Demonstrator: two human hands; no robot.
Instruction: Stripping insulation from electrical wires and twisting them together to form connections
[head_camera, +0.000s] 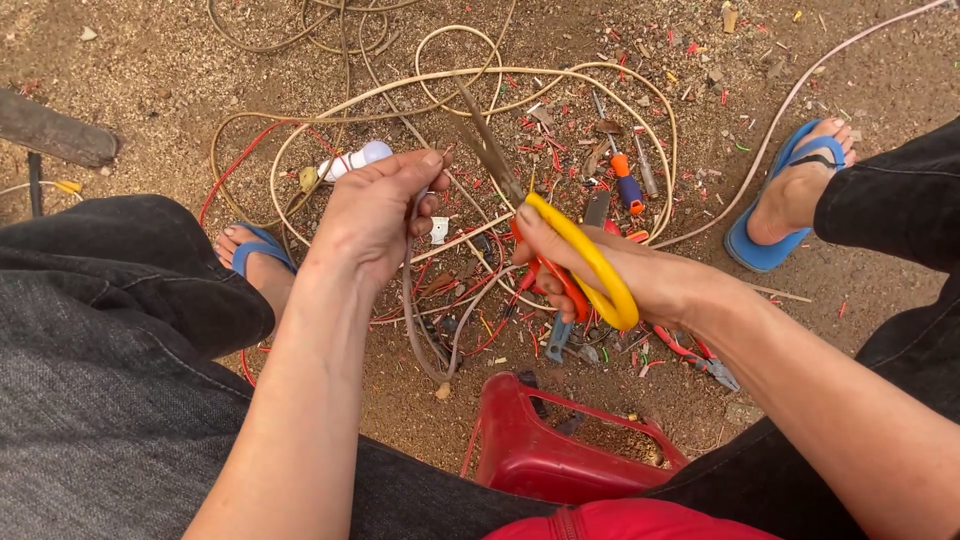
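Left hand: the left hand (375, 215) is raised above the ground, fingers pinched on a looped bundle of grey-beige cable (425, 330) that hangs below it in a long U.
Right hand: the right hand (620, 275) grasps one pair of scissors (560, 240), fingers passed through the yellow and orange loop handles.
Scissors: the blades are parted and point up and left, toward the top of the cable held by the left hand (whether the blades touch the cable cannot be told).
Cable on ground: several large beige loops (450, 85) lie on the dirt beyond both hands; thin red wire (240, 160) runs among them.
Screwdrivers: two, one with an orange-and-blue handle (625, 180) and one grey (645, 170), lie side by side just inside the right arc of the loops.
Pliers: one pair with red grips (700, 360) lies on the ground under the right wrist.
White object: one small white cylindrical item (355, 160) lies just behind the left hand.
Offcuts: many red insulation scraps (560, 130) are scattered across the dirt.
Sandals: two blue flip-flops, one on the left foot (258, 250), one on the right foot (775, 215).
Stool: one red plastic stool (560, 450) stands between the knees.
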